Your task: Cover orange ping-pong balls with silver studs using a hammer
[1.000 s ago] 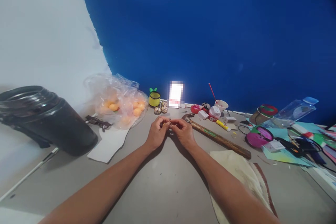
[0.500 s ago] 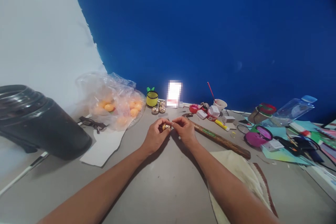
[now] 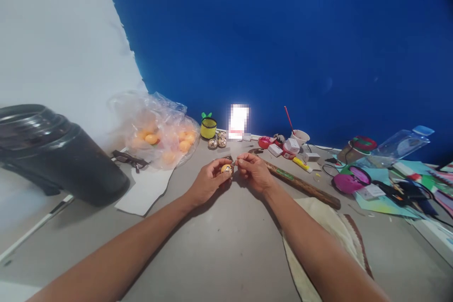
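While left fingers (image 3: 221, 178) grip gold-brown ball (image 3: 227, 169), right fingers (image 3: 245, 163) pinched beside it, clear bag (image 3: 164, 118) holds oranges (image 3: 152, 138)

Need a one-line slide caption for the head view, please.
Head view: the left hand holds a small gold-and-yellow ball, the right hand beside it, a hammer lying nearby.

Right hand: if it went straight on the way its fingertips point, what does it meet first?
Likely the gold-and-yellow ball in the left hand; the right hand points leftward at it from very close. Whether they already touch is unclear; depth is hard to judge.
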`<action>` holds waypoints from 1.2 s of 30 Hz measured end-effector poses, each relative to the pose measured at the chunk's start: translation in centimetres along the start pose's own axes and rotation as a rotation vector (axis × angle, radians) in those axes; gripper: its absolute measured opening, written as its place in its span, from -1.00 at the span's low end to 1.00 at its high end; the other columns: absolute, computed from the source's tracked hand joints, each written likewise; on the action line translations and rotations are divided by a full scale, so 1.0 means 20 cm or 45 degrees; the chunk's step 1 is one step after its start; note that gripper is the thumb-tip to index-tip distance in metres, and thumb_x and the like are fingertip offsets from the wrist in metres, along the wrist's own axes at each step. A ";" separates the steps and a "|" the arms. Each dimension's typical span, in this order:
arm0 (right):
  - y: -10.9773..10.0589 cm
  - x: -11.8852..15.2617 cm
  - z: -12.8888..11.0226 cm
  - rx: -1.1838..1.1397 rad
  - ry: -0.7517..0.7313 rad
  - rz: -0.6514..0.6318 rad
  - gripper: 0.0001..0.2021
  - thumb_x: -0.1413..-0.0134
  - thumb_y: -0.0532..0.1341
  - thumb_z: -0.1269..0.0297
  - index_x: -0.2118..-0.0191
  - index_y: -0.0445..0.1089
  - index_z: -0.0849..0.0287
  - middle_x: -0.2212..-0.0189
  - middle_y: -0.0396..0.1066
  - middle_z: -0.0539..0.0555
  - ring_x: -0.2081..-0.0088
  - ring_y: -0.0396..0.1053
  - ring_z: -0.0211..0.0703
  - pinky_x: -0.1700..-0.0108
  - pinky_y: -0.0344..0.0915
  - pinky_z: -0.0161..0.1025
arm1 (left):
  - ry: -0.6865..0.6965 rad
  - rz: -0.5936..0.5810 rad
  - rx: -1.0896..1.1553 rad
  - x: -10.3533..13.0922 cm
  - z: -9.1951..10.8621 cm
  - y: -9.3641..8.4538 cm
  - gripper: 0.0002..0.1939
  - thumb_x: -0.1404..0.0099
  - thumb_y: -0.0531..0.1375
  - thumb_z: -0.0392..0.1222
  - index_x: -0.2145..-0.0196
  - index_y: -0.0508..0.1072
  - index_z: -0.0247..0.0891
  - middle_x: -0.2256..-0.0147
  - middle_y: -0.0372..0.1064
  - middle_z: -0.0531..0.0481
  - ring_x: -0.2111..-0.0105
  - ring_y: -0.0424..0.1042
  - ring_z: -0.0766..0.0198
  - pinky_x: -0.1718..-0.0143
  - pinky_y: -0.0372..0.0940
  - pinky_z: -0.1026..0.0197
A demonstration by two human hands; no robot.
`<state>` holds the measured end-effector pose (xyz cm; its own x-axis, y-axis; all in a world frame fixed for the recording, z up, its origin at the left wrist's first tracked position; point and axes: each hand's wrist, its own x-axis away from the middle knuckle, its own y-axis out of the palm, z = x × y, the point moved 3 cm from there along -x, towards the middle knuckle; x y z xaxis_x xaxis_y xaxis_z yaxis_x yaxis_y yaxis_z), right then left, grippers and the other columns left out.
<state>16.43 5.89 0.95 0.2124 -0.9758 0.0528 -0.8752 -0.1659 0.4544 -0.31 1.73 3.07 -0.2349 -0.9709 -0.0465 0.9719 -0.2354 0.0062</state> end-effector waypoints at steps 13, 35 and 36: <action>-0.01 0.02 0.02 0.202 0.116 -0.190 -0.68 0.22 0.55 0.11 0.40 0.50 0.17 0.47 0.51 0.01 0.57 0.15 -0.38 0.53 0.05 -0.38 | -0.039 -0.120 -0.005 -0.02 -0.10 -0.06 -0.60 -0.11 0.32 -0.23 0.05 0.50 -0.22 0.32 0.44 0.03 0.41 0.36 0.32 0.40 0.32 0.26; 0.04 0.04 0.02 0.492 0.050 -0.265 -0.73 0.18 0.52 0.14 0.40 0.56 0.19 0.52 0.49 -0.01 0.58 0.22 -0.38 0.51 0.12 -0.36 | 0.160 0.023 -0.541 0.00 -0.08 -0.05 -0.74 -0.25 0.25 -0.08 0.15 0.48 -0.25 0.27 0.51 0.02 0.34 0.42 0.26 0.28 0.31 0.25; 0.04 0.04 0.03 0.489 0.053 -0.267 -0.73 0.18 0.52 0.15 0.40 0.56 0.19 0.51 0.50 0.00 0.58 0.22 -0.38 0.51 0.12 -0.36 | 0.151 0.024 -0.551 0.00 -0.08 -0.04 -0.74 -0.25 0.25 -0.08 0.14 0.48 -0.25 0.27 0.52 0.01 0.33 0.43 0.25 0.27 0.32 0.25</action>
<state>15.68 4.87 0.88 0.4134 -0.9099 0.0342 -0.9076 -0.4088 0.0957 -1.14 2.08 1.53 -0.2379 -0.9572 -0.1646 0.8994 -0.1532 -0.4094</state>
